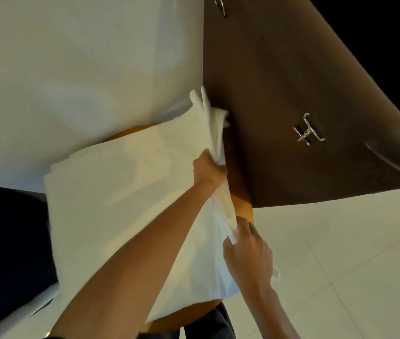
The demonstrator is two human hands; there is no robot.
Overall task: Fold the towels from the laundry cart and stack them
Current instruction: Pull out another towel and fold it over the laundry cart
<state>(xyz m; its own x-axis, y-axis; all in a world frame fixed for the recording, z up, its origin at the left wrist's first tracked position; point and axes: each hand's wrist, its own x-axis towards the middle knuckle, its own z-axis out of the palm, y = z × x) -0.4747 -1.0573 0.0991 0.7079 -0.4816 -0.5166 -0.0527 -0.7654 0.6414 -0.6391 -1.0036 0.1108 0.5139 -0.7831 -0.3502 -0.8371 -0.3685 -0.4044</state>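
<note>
Hands, left (pixel 208 168) and right (pixel 246 252), grip towel's (pixel 125 192) bunched edge beside brown panel (pixel 292 81).

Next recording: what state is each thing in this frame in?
towel: spread over the wooden table, its right edge bunched.
left hand: grips the bunched edge, far end.
right hand: pinches the same edge, nearer end.
wooden table: mostly covered by the towel.

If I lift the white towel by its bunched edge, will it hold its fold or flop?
Likely floppy: the towel gathers into soft creases where the left hand and right hand grip it. The stacked layers at its left edge could slide apart if raised from one side. It probably won't slip much on the round table.
</note>
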